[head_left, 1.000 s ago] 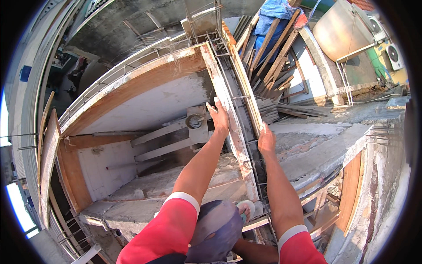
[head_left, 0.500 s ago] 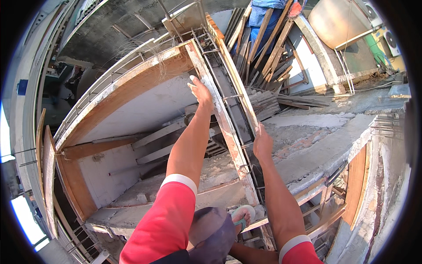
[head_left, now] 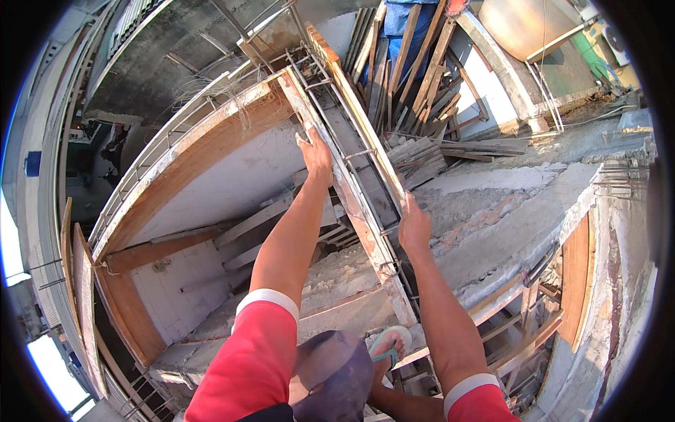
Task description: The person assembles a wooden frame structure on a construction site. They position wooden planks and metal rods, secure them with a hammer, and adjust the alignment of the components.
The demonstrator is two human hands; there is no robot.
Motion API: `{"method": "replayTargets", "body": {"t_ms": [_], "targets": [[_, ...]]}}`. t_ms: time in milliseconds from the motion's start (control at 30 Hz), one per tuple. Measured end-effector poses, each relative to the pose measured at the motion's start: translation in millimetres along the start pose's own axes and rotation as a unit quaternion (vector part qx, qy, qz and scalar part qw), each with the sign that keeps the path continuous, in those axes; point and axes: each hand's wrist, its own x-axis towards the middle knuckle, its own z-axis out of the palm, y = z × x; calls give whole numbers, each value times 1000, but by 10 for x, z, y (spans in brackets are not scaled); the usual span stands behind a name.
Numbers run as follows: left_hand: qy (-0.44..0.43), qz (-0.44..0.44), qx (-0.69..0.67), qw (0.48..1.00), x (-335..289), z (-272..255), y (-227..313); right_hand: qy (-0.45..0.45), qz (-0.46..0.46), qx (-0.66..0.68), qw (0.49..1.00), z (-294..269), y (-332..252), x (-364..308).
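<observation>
My left hand rests against the left plank of a narrow beam form, its fingers stretched out and apart over the inner side. The plank is worn and spotted with pale cement. My right hand is closed around the near end of the right plank, a lighter yellowish board that runs away to the far corner. Between the two planks lies a cage of steel rebar. The right fingertips are partly hidden by the hand itself.
Left of the form is a deep opening with timber props. A rough concrete ledge spreads to the right. Loose lumber leans by a blue tarp at the back. My sandalled foot stands near the form's near end.
The view has shifted slightly, so the form sits a little farther left. Both hands stay at their planks, with only a small shift of the left hand along its plank.
</observation>
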Motion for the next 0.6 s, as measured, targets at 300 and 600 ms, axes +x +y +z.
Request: {"method": "replayTargets", "body": {"t_ms": [300, 600], "targets": [[-11, 51, 82, 995, -380, 62, -351, 42, -33, 17, 998, 82, 221, 10], [-17, 36, 55, 998, -339, 17, -275, -18, 11, 44, 999, -45, 37, 29]]}}
